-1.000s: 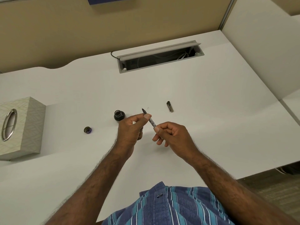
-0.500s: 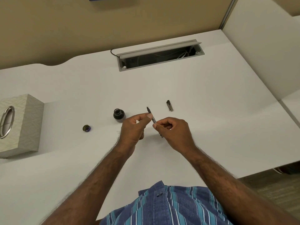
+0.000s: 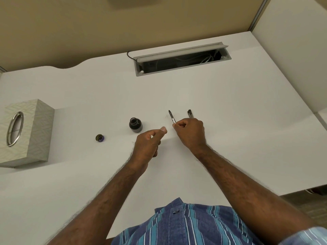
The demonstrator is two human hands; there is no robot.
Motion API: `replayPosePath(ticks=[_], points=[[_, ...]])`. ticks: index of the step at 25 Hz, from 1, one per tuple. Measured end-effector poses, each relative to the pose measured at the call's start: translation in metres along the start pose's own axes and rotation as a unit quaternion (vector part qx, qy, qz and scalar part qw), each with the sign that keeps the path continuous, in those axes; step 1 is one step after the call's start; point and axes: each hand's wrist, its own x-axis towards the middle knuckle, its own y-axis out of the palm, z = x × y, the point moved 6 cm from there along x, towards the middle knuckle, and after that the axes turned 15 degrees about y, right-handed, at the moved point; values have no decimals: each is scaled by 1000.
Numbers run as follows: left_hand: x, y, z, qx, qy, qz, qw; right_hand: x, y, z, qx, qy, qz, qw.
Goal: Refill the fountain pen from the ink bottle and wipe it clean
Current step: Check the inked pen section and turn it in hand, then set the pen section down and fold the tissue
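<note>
Now our right hand (image 3: pixel 190 132) pinches the fountain pen (image 3: pixel 171 116), nib pointing away. Our left hand (image 3: pixel 148 145) is curled round something white, too hidden to name, near the open ink bottle (image 3: pixel 135 125).

Pen (image 3: pixel 172 117) lower end hidden inside right hand (image 3: pixel 190 132). Cap (image 3: pixel 189 113) partly behind knuckles. Tissue box (image 3: pixel 26 131) cut by left edge. White scrap in left hand (image 3: pixel 147 145) unidentifiable.

The pen (image 3: pixel 172 117) is pinched at its lower end by the right hand (image 3: pixel 190 133), nib pointing away from the body. The left hand (image 3: pixel 150 145) is curled, with a small white item barely seen inside it. On the white desk (image 3: pixel 230 112) are placed the open ink bottle (image 3: pixel 135 125), its lid (image 3: pixel 99 138), the pen cap (image 3: pixel 190 113) and a tissue box (image 3: pixel 24 131).
</note>
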Motion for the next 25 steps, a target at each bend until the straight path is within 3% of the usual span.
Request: replayPosePath(ticks=[12,25], points=[[0,-4,10,7,-15,2,1000,2,11,2,-72,-1,-27,997],[-14,-12,3,-4,-6,-15,1000,-10,-9,-3,-30,20,-20,999]])
